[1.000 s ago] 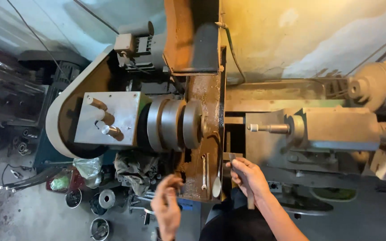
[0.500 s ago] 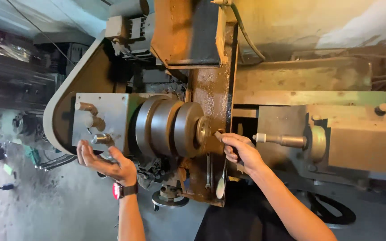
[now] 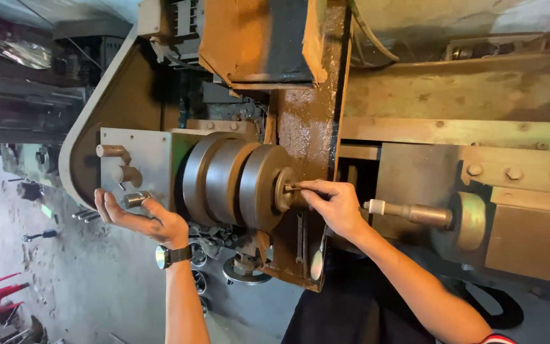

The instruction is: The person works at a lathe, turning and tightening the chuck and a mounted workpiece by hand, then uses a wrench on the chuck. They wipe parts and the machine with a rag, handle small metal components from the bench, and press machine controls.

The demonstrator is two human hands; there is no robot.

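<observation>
Metal workshop: old lathe (image 3: 249,185) w/ chuck, rusty guard (image 3: 313,127), grimy floor (image 3: 97,286).

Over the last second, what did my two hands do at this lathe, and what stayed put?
The left hand rose from below the chuck out to the headstock, and now cups the lowest lever knob there. The right hand moved up from the carriage to the chuck face and now pinches a small workpiece at its centre. The tailstock spindle and rusty guard look unchanged.
</observation>
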